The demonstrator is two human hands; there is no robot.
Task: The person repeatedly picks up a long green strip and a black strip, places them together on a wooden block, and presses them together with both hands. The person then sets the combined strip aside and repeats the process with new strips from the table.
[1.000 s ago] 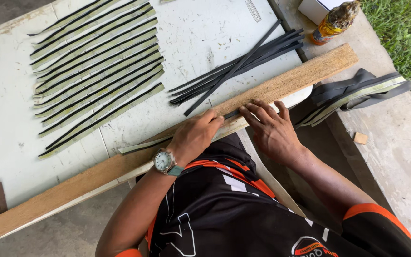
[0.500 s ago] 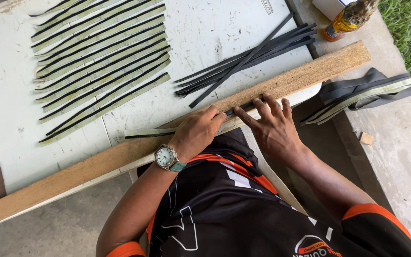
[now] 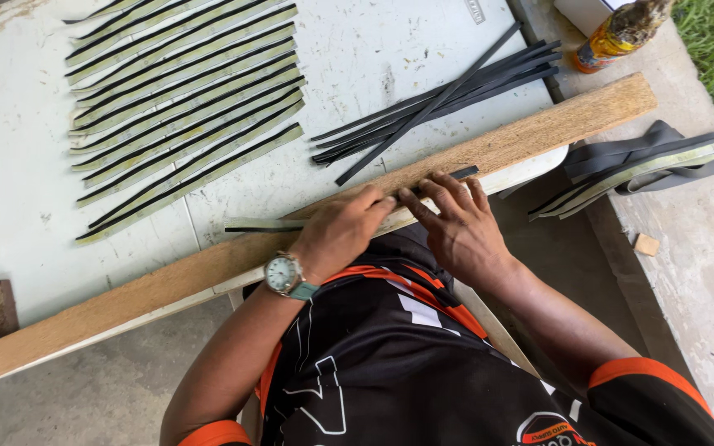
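White table (image 3: 26,165): strips (image 3: 183,91), plank (image 3: 539,132)

A bottle (image 3: 621,33) is lying tilted at the far right, just past the end of the white counter (image 3: 357,49); it is showing an amber-orange body and a worn, mottled brown-and-yellow label wrapping around its upper part. Just beside it, at the far edge of the view, the corner of a white box (image 3: 582,11) is poking in, plain and pale. On the counter's far edge a small grey rectangular tag (image 3: 474,11) is sitting flat. A round watch face (image 3: 279,273), white with a silver rim, is showing near the middle.
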